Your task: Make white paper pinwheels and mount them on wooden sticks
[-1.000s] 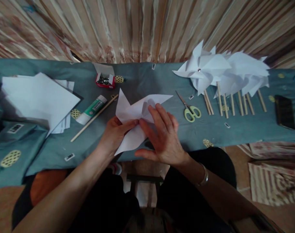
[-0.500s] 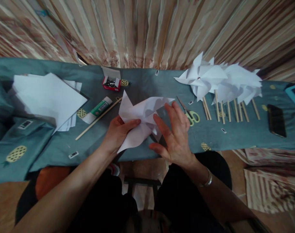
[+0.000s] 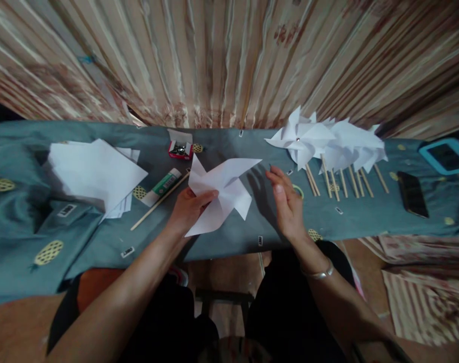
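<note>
My left hand (image 3: 188, 207) is closed on a white paper pinwheel (image 3: 229, 181), its thumb pressed on the folded centre. The pinwheel's blades fan out over the cloth, and no stick shows on it. Off to its right, my right hand (image 3: 287, 204) is apart from the paper, fingers stretched and thumb loose, with nothing seen in it. Behind that hand lie green-handled scissors (image 3: 299, 190), mostly covered by the fingers. A wooden stick (image 3: 153, 209) and a green-and-white glue stick (image 3: 164, 185) rest left of the pinwheel.
A small red box (image 3: 180, 150) of metallic pieces stands open at the back. White paper sheets (image 3: 89, 171) are stacked at left. Several pinwheels on sticks (image 3: 308, 137) lie at right, before a dark phone (image 3: 412, 194) and a blue-framed device (image 3: 446, 155). A striped curtain (image 3: 214, 60) hangs behind.
My right hand has drawn away from the pinwheel to the right, over the scissors. My left hand keeps its hold, and the pinwheel's blades now show more openly. The camera view has shifted.
</note>
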`<state>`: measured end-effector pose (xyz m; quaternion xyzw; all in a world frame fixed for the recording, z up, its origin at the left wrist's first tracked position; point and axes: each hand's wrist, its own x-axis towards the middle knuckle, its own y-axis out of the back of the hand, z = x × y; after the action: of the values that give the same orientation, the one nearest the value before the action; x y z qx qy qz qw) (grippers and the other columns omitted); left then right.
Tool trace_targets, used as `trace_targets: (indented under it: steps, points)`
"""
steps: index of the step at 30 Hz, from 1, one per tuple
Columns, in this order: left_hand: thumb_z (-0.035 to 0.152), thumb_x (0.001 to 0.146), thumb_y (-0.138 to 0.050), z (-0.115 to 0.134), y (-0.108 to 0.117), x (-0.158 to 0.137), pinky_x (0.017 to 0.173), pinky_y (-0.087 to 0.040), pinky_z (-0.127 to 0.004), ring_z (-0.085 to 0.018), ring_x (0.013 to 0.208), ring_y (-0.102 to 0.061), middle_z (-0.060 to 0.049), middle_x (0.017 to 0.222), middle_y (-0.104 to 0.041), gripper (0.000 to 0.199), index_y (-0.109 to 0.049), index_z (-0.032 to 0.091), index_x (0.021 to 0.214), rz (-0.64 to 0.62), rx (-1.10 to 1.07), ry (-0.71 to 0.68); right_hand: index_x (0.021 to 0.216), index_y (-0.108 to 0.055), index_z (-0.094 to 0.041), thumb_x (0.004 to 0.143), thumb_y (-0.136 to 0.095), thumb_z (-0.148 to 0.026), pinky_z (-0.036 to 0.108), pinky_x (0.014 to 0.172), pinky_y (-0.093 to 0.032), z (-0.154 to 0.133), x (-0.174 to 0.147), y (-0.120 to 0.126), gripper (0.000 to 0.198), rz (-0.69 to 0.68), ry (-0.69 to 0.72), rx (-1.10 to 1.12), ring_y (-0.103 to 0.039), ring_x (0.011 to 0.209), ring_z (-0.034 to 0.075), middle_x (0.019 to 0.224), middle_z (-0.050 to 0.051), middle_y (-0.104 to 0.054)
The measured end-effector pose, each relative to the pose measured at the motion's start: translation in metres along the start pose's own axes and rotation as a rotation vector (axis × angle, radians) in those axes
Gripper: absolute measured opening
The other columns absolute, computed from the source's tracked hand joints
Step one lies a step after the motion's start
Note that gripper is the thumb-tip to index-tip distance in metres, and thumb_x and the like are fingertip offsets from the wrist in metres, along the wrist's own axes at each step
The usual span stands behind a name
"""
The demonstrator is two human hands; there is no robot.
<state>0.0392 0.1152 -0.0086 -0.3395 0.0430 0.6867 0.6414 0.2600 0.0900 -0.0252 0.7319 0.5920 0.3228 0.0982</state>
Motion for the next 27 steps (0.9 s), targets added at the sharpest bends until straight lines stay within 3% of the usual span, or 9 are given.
trace_targets:
  steps: [5, 12, 21, 27]
  points:
    - [0.026, 0.039, -0.089, -0.004, 0.004, 0.000, 0.055, -0.049, -0.025, -0.017, 0.058, -0.063, -0.002, 0.065, -0.072, 0.034, -0.071, 0.015, 0.066, -0.016, -0.021, 0.013, 0.117, -0.072, -0.026, 0.096, -0.045, -0.057, 0.055, 0.111, -0.042, 0.007, 0.002, -0.012, 0.046, -0.004, -0.144, 0.169, -0.057, 0.129, 0.028, 0.132, 0.009, -0.067]
    - [0.031, 0.039, -0.091, -0.009, 0.011, 0.002, 0.056, -0.048, -0.025, -0.016, 0.059, -0.063, -0.003, 0.066, -0.073, 0.041, -0.073, 0.013, 0.071, -0.059, -0.003, 0.004, 0.112, -0.074, -0.022, 0.087, -0.061, -0.054, 0.053, 0.105, -0.047, 0.023, 0.002, -0.026, 0.042, 0.008, -0.329, 0.253, -0.068, 0.112, 0.029, 0.117, 0.010, -0.074]
    - [0.024, 0.040, -0.088, -0.012, 0.006, -0.004, 0.057, -0.048, -0.026, -0.016, 0.058, -0.062, -0.004, 0.068, -0.073, 0.039, -0.072, 0.012, 0.073, -0.015, -0.067, -0.001, 0.090, -0.077, -0.023, 0.076, -0.071, -0.044, 0.040, 0.081, -0.056, 0.030, 0.009, -0.032, 0.026, -0.011, -0.350, 0.273, -0.070, 0.079, 0.023, 0.085, 0.004, -0.078]
    - [0.022, 0.041, -0.085, -0.015, 0.004, -0.006, 0.054, -0.044, -0.025, -0.015, 0.055, -0.060, -0.003, 0.065, -0.072, 0.035, -0.073, 0.012, 0.073, -0.037, -0.098, -0.003, 0.082, -0.078, -0.023, 0.070, -0.076, -0.042, 0.041, 0.086, -0.055, 0.007, 0.067, -0.031, 0.022, -0.120, -0.267, 0.311, -0.071, 0.088, 0.024, 0.094, 0.006, -0.078]
